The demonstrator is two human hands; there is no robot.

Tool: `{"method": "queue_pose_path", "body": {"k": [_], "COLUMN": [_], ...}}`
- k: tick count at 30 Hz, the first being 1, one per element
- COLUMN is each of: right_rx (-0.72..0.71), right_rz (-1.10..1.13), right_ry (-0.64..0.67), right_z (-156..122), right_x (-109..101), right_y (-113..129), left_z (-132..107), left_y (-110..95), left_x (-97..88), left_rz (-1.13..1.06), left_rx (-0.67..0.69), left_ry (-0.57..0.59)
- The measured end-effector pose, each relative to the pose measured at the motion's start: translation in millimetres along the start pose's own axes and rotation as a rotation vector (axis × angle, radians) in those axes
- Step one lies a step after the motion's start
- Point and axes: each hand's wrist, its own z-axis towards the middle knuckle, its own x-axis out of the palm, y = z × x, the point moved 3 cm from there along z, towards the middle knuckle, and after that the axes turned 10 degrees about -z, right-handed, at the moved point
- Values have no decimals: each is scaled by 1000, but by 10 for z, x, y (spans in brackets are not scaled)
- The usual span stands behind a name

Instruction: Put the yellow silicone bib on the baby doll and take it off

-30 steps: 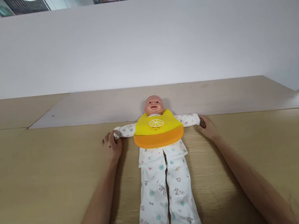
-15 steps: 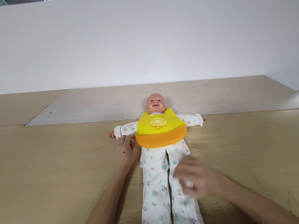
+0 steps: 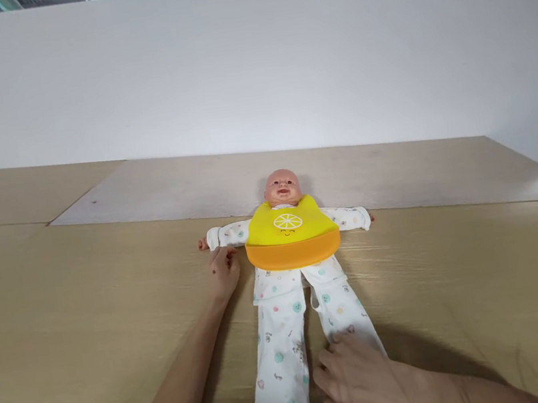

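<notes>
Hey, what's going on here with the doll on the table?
A person is handling a baby doll that lies face up on a wooden table, dressed in white patterned pyjamas and a yellow bib. The left hand rests against one sleeve, beside the bib. The right hand lies on the lower part of the opposite trouser leg, near the table's front edge.

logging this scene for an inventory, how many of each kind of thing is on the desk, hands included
doll: 1
yellow bib: 1
patterned top: 1
patterned trousers: 1
hands: 2, the left hand and the right hand
total: 6
</notes>
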Motion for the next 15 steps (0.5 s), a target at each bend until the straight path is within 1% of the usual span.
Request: {"method": "queue_pose_path", "body": {"k": [2, 5, 9, 11, 15], "right_rx": [-26, -83, -61, -59, -83], "right_rz": [2, 35, 21, 34, 31], "right_ry": [25, 71, 7, -23, 1], "right_z": [-17, -18, -8, -7, -8], "right_x": [53, 196, 330, 338, 280], "right_y": [31, 89, 122, 120, 81], "left_z": [12, 17, 7, 7, 16], "left_y": [11, -3, -32, -42, -57], "left_x": [-23, -44, -51, -59, -73], "left_rz": [19, 62, 118, 126, 147], "left_rx": [-3, 36, 85, 96, 100], "left_ry": [-2, 6, 51, 58, 77]}}
